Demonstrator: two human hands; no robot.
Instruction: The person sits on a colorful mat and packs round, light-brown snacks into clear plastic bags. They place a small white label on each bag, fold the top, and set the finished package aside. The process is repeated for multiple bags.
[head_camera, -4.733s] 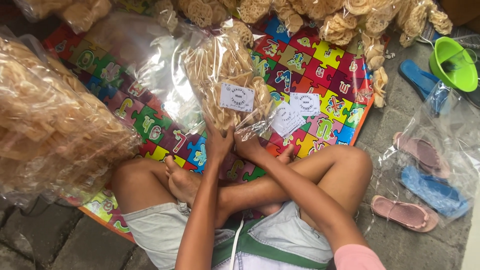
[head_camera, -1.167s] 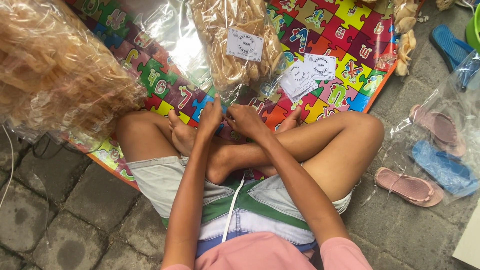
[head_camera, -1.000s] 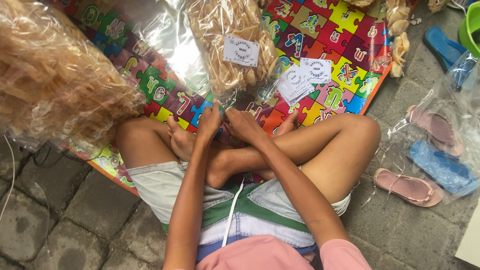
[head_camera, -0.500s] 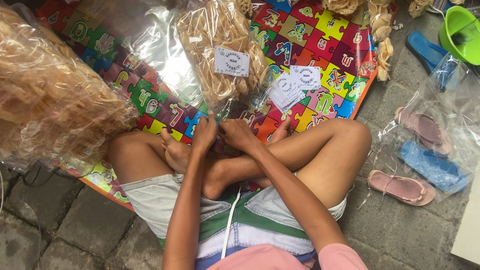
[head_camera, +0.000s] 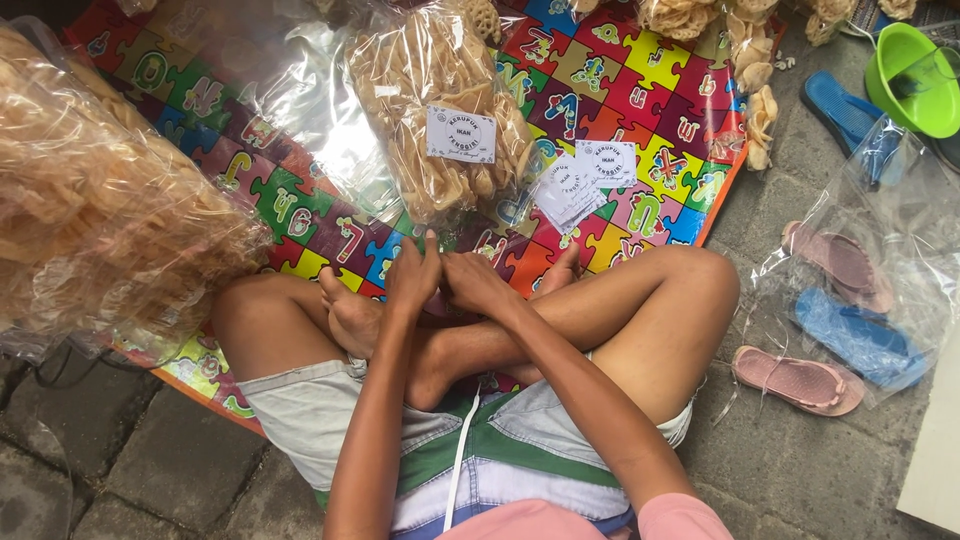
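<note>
- The puzzle-piece play mat (head_camera: 640, 90), bright with letters, covers the ground from the far left to the middle; the person sits cross-legged on its near edge, over grey paving.
- A big clear sack of pale crackers (head_camera: 90, 220) fills the left side, resting on the mat's left edge.
- The labelled bag of crackers (head_camera: 440, 120) lies on the mat just beyond the hands, its white label facing up and its open plastic mouth trailing toward them. Over the last few seconds it has stayed in much the same spot; only the view has swung about.
- Empty clear plastic bags (head_camera: 880, 230) lie on the right over the blue and pink sandals (head_camera: 800, 380).
- A green plastic bowl (head_camera: 915, 75) sits at the far right corner.
- The left hand (head_camera: 415, 275) and right hand (head_camera: 478, 283) meet above the crossed ankles, fingers pinched together at the bag's neck. Compared with a second ago they have drawn closer and look tighter, which suggests the neck is being gathered or tied shut. Whether plastic is actually pinched between the fingers cannot be told.
- A small stack of white paper labels (head_camera: 585, 175) lies on the mat right of the bag, unmoved.
</note>
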